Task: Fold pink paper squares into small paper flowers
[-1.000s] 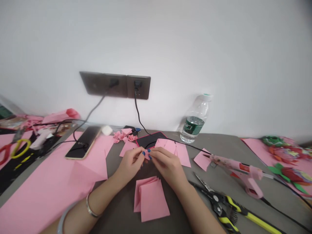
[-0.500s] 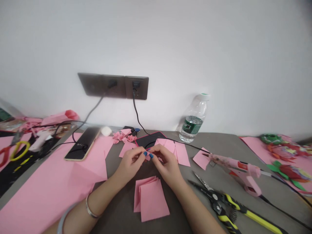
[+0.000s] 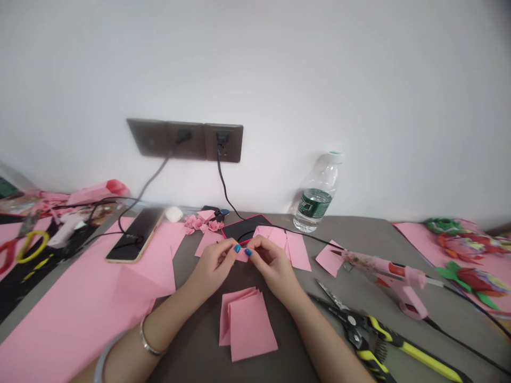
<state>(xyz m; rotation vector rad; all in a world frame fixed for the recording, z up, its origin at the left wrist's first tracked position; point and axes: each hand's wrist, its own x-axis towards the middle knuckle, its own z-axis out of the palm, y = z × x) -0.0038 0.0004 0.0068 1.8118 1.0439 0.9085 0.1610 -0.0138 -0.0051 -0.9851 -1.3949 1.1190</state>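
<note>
- Since the earlier frame, both hands have drawn closer together, and the right hand has curled in from its flatter pose.
- The left hand (image 3: 213, 266) and right hand (image 3: 273, 268) meet above the grey desk (image 3: 347, 231), with a small pink paper piece (image 3: 241, 256) between them.
- The fingers (image 3: 255, 249) of both hands curl inward and pinch that piece; the pinch partly hides it, so its shape is hard to judge. Its visible part seems to run side to side, with a corner pointing toward the person.
- A stack of pink paper squares (image 3: 249, 327), apparently two or three sheets, lies just below the hands.
- Four loose pink paper pieces lie beyond the hands, including one (image 3: 298, 251) on a black cable (image 3: 307, 236).
- One pink hot glue gun (image 3: 383, 268) and one pair of yellow-and-black shears (image 3: 369, 332) sit to the right.
- One phone (image 3: 136, 234), a large pink sheet (image 3: 75, 303) and one pair of scissors (image 3: 26, 247) lie to the left.
- Ahead stand one water bottle (image 3: 315, 199) and a cluster of pink paper roses (image 3: 202, 223).
</note>
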